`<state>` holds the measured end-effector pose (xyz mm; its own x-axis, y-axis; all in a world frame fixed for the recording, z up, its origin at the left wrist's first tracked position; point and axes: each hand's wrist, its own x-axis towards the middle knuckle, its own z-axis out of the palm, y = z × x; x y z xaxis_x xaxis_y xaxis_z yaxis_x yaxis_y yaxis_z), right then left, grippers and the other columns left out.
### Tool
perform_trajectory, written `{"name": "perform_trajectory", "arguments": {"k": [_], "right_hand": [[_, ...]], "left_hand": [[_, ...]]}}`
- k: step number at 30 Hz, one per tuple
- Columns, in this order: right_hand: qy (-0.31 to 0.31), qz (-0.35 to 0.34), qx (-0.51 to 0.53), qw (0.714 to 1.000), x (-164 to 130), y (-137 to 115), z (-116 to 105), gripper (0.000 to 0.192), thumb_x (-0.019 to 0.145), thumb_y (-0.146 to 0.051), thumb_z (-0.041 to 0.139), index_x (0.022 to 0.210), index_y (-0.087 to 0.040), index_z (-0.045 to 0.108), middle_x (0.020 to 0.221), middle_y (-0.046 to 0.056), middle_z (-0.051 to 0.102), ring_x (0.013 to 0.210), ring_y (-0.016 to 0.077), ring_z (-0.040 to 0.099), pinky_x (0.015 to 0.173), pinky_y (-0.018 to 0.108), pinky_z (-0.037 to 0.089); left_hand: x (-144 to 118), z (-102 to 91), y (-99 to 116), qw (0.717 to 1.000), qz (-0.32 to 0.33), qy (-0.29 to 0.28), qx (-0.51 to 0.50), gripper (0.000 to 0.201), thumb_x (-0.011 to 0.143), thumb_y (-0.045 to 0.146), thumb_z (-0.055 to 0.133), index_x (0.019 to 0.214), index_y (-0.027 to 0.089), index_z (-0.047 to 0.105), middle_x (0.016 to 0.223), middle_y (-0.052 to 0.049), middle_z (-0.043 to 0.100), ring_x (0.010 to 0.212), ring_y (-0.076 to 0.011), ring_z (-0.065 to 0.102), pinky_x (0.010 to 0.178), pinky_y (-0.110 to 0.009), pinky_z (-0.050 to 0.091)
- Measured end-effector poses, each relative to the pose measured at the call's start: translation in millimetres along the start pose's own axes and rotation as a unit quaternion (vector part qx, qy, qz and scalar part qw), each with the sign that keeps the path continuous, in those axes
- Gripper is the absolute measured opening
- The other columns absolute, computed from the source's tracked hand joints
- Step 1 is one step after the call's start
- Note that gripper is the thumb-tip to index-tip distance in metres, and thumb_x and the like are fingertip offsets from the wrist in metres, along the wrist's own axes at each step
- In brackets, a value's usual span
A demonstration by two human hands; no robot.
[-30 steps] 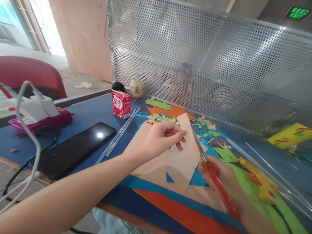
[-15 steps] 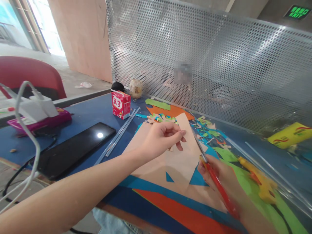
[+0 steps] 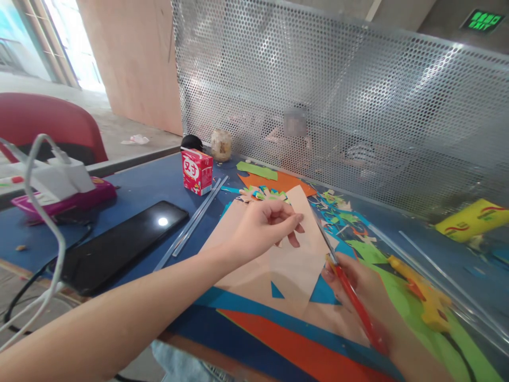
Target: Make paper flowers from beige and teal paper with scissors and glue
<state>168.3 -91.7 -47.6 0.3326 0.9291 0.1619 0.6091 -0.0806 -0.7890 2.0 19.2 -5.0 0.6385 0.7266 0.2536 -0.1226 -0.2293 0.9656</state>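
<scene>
My left hand (image 3: pixel 274 223) reaches over the table, thumb and index finger pinched on the edge of a beige sheet of paper (image 3: pixel 296 270). Red-handled scissors (image 3: pixel 352 294) are gripped in my right hand (image 3: pixel 361 286), blades pointing up and away along the sheet's right edge. Whether the blades are apart is hard to see. More beige paper lies under the held sheet, with blue paper (image 3: pixel 326 292) showing beside it. Just beyond my left hand sit fringed paper flower shapes (image 3: pixel 270 194) in green, blue and beige, partly hidden by it.
Left are a phone (image 3: pixel 123 244), clear glue sticks (image 3: pixel 199 215), a red drink box (image 3: pixel 196 171) and a power strip (image 3: pixel 71 196). Paper scraps (image 3: pixel 336 209) and a yellow glue gun (image 3: pixel 423 294) lie right. A perforated metal screen (image 3: pixel 318 69) borders the back; people show dimly behind it.
</scene>
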Motion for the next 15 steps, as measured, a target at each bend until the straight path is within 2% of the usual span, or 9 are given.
{"name": "perform_trajectory", "arguments": {"k": [8,12,15], "right_hand": [[-0.003,0.025,-0.011,1.0,-1.3,-5.7,-1.8,0.035,0.067,-0.051,0.063,0.06,-0.021,0.046,0.048,-0.007,0.036,0.041,0.0086,0.033,0.041,0.022,0.027],[-0.012,0.035,-0.006,0.999,-1.5,-5.2,-1.9,0.035,0.068,-0.053,0.062,0.063,-0.022,0.046,0.049,-0.007,0.036,0.041,0.0086,0.032,0.04,0.022,0.026],[-0.017,0.016,-0.002,1.0,-0.8,-0.9,-2.2,0.033,0.074,-0.053,0.055,0.066,-0.022,0.045,0.051,-0.007,0.037,0.041,0.0089,0.033,0.038,0.022,0.027]], "left_hand": [[-1.1,0.4,2.3,1.0,-0.009,0.001,0.005,0.02,0.085,0.018,0.052,0.068,0.009,0.059,0.056,0.001,0.061,0.046,-0.0027,0.054,0.045,-0.013,0.039],[-0.1,-0.4,-1.0,1.0,0.0,0.001,0.001,0.021,0.085,0.019,0.052,0.068,0.01,0.059,0.055,0.001,0.061,0.046,-0.0031,0.054,0.044,-0.013,0.038],[1.0,0.2,-4.7,1.0,0.016,0.008,-0.01,0.02,0.084,0.02,0.052,0.068,0.011,0.059,0.055,0.001,0.061,0.046,-0.0041,0.054,0.043,-0.013,0.038]]}}
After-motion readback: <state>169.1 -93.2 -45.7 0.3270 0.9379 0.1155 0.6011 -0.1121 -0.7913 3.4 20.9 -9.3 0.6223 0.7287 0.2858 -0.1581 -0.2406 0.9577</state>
